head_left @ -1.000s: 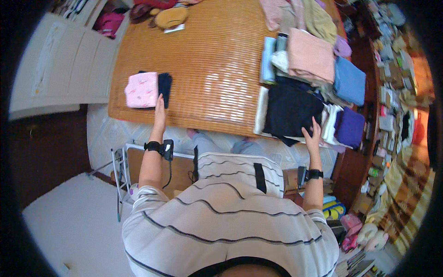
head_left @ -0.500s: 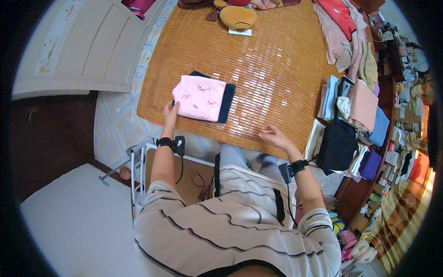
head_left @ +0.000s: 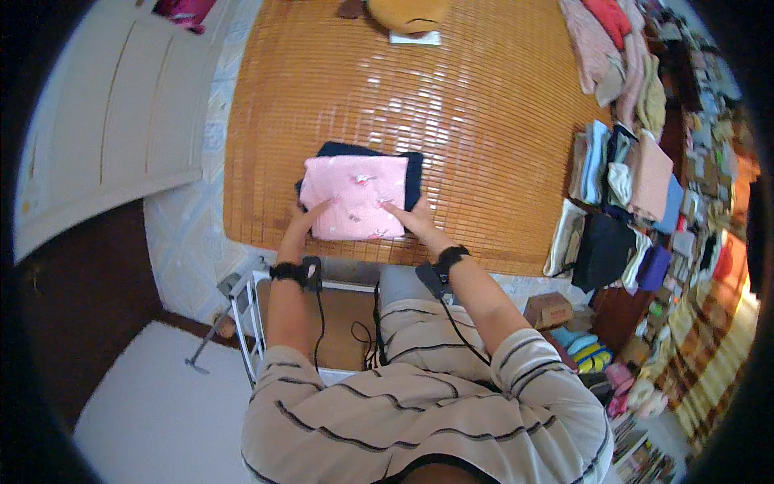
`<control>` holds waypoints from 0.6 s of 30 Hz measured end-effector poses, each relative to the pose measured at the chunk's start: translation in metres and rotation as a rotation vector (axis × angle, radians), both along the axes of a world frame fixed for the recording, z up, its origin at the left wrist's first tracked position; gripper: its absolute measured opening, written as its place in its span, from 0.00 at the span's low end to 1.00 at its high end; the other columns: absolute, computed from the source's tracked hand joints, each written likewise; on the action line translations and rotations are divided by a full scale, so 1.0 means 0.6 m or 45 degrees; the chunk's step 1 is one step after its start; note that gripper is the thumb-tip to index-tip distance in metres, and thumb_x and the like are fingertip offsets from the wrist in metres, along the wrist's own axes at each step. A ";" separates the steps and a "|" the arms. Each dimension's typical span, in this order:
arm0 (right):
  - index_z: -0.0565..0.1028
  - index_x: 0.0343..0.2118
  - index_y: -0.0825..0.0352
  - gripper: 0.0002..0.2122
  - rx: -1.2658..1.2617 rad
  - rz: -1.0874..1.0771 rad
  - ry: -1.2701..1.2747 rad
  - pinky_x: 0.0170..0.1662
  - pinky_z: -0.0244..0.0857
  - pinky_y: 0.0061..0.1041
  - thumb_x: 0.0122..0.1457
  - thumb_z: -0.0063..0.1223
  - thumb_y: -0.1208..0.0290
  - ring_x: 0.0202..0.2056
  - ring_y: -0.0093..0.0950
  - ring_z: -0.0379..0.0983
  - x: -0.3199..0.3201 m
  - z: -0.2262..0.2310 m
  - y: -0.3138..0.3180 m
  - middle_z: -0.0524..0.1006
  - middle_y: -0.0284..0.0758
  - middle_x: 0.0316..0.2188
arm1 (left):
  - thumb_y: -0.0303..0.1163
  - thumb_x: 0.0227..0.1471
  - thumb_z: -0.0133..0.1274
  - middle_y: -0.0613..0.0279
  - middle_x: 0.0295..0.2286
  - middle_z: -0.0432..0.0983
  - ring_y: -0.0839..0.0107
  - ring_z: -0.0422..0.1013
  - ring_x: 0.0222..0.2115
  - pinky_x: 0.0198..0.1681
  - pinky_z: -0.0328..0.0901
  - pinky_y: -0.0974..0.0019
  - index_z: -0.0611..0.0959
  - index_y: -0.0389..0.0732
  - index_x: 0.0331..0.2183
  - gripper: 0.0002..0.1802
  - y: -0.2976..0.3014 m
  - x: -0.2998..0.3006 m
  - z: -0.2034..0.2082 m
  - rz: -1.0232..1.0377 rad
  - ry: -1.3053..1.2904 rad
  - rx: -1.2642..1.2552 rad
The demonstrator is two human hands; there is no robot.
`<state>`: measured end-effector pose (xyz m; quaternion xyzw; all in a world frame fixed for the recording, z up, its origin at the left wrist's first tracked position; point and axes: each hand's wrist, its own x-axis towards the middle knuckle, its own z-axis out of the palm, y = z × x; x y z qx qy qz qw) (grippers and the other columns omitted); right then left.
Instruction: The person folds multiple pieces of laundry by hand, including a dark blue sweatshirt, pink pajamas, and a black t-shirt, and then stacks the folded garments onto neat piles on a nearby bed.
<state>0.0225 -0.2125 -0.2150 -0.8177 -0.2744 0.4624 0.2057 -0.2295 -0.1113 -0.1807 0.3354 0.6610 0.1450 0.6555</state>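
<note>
A folded pink garment point(head_left: 353, 181) with small printed figures lies on a dark navy folded garment point(head_left: 414, 173) on the woven mat. The navy one shows along the back and right edges. At the stack's left side, my left hand point(head_left: 306, 218) grips it with the thumb across the pink cloth. My right hand point(head_left: 414, 219) holds the right side in the same way, its thumb on top. The other fingers of both hands are mostly hidden at or under the sides.
The bamboo-like mat point(head_left: 492, 105) covers the large surface ahead. Rows of folded clothes point(head_left: 605, 242) stand along its right side, with loose clothes point(head_left: 605, 48) behind them. A brown plush toy point(head_left: 407, 12) sits at the far edge. White metal rails point(head_left: 248, 315) stand below left.
My right hand has come left from beside the stack and taken hold of its right side. The pink garment now lies straighter, and my left thumb rests farther onto it.
</note>
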 end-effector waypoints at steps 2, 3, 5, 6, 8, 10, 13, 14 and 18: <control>0.55 0.47 0.78 0.46 -0.137 -0.043 -0.003 0.43 0.63 0.27 0.31 0.66 0.49 0.41 0.35 0.68 -0.007 0.009 0.012 0.68 0.48 0.41 | 0.45 0.30 0.65 0.47 0.42 0.65 0.62 0.66 0.41 0.38 0.65 0.64 0.55 0.30 0.49 0.52 -0.025 -0.001 0.032 0.024 0.050 -0.157; 0.54 0.47 0.78 0.47 -0.176 -0.033 0.072 0.43 0.63 0.27 0.30 0.66 0.49 0.40 0.35 0.68 -0.006 0.019 0.022 0.68 0.48 0.41 | 0.47 0.30 0.65 0.49 0.42 0.65 0.63 0.66 0.42 0.38 0.65 0.64 0.55 0.32 0.50 0.52 -0.040 -0.011 0.014 0.125 -0.038 -0.222; 0.57 0.47 0.78 0.45 -0.135 0.023 0.323 0.43 0.64 0.25 0.31 0.66 0.50 0.39 0.33 0.69 -0.007 0.064 0.044 0.70 0.47 0.39 | 0.48 0.31 0.64 0.51 0.42 0.66 0.64 0.66 0.42 0.37 0.65 0.63 0.55 0.33 0.50 0.52 -0.072 -0.050 -0.028 0.208 -0.116 -0.285; 0.64 0.44 0.75 0.38 0.086 0.003 0.642 0.41 0.64 0.24 0.32 0.67 0.54 0.37 0.30 0.71 -0.011 0.106 0.058 0.73 0.43 0.37 | 0.49 0.32 0.63 0.53 0.42 0.66 0.64 0.65 0.43 0.38 0.65 0.64 0.57 0.35 0.50 0.49 -0.090 -0.071 -0.047 0.246 -0.199 -0.322; 0.72 0.38 0.68 0.29 0.046 -0.016 0.494 0.39 0.64 0.25 0.32 0.68 0.57 0.35 0.27 0.71 0.020 0.073 0.035 0.75 0.37 0.33 | 0.49 0.34 0.62 0.56 0.43 0.66 0.65 0.65 0.43 0.39 0.64 0.64 0.59 0.36 0.50 0.47 -0.098 -0.037 -0.039 0.192 -0.321 -0.374; 0.72 0.38 0.68 0.29 0.092 -0.030 0.581 0.39 0.64 0.24 0.32 0.68 0.59 0.35 0.27 0.71 0.042 0.059 0.011 0.75 0.37 0.33 | 0.48 0.37 0.60 0.59 0.44 0.66 0.66 0.65 0.44 0.43 0.63 0.62 0.63 0.38 0.49 0.40 -0.115 -0.014 -0.003 0.155 -0.295 -0.568; 0.72 0.39 0.68 0.28 0.149 -0.005 0.719 0.40 0.64 0.24 0.31 0.69 0.61 0.35 0.27 0.71 0.055 0.087 -0.009 0.75 0.37 0.34 | 0.48 0.39 0.59 0.60 0.45 0.65 0.67 0.64 0.44 0.44 0.62 0.62 0.64 0.38 0.49 0.39 -0.142 -0.021 -0.012 0.079 -0.252 -0.641; 0.73 0.38 0.68 0.28 0.150 -0.006 0.751 0.40 0.63 0.24 0.31 0.69 0.62 0.35 0.27 0.71 0.062 0.102 -0.022 0.75 0.37 0.34 | 0.50 0.38 0.59 0.60 0.46 0.65 0.67 0.64 0.44 0.44 0.62 0.63 0.64 0.38 0.50 0.41 -0.156 -0.017 -0.009 0.068 -0.345 -0.656; 0.73 0.38 0.69 0.26 0.088 0.073 0.678 0.40 0.63 0.23 0.34 0.66 0.62 0.35 0.28 0.71 0.111 0.105 -0.100 0.75 0.38 0.35 | 0.46 0.41 0.58 0.60 0.48 0.63 0.66 0.64 0.45 0.46 0.60 0.62 0.63 0.39 0.50 0.38 -0.201 0.023 0.032 -0.108 -0.225 -0.766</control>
